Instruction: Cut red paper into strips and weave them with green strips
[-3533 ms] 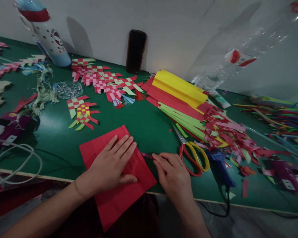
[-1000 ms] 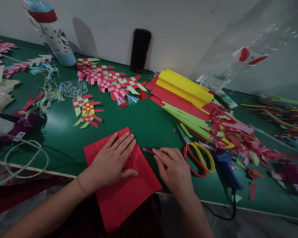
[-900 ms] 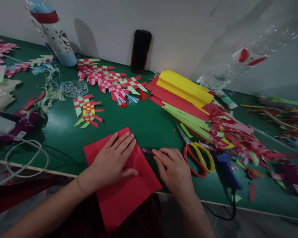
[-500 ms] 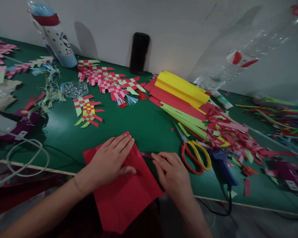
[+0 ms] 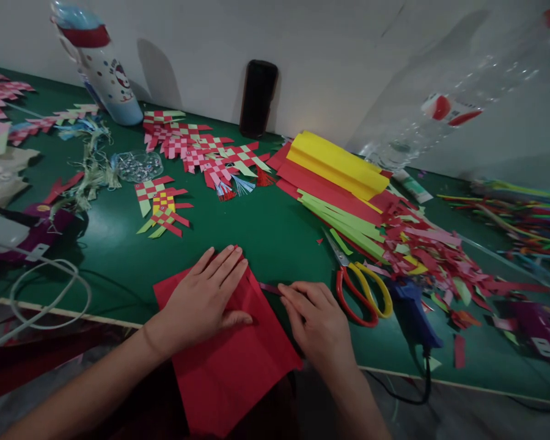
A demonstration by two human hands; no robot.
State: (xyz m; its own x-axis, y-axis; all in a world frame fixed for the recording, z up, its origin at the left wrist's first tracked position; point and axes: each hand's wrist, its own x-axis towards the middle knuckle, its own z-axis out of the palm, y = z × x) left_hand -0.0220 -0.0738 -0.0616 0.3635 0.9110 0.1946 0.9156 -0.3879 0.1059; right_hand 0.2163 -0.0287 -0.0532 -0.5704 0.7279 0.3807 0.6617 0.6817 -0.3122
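Flat on a red sheet of paper (image 5: 238,379) lies my left hand (image 5: 206,296), its fingers stretched toward the sheet's far corner and its thumb out to the right. The sheet hangs over the table's front edge toward me. Beside its right edge, my right hand (image 5: 318,318) is closed in a pinch on a thin purple strip (image 5: 270,288). The strip's tip points left at the paper's edge; its other end is hidden in my fingers. Scissors (image 5: 364,293) with one red and one yellow handle lie just right of my right hand, blades partly apart.
Yellow paper (image 5: 337,168), green strips (image 5: 343,223) and red scraps (image 5: 440,250) lie at right near a blue corded tool (image 5: 415,311). Woven paper fish (image 5: 197,143), a bead dish (image 5: 140,165), a drink bottle (image 5: 105,67) and an upright phone (image 5: 258,98) stand behind.
Both hands stay almost in place. The fingers of my left hand have shifted very slightly on the red paper; the purple strip remains at the paper's right edge.
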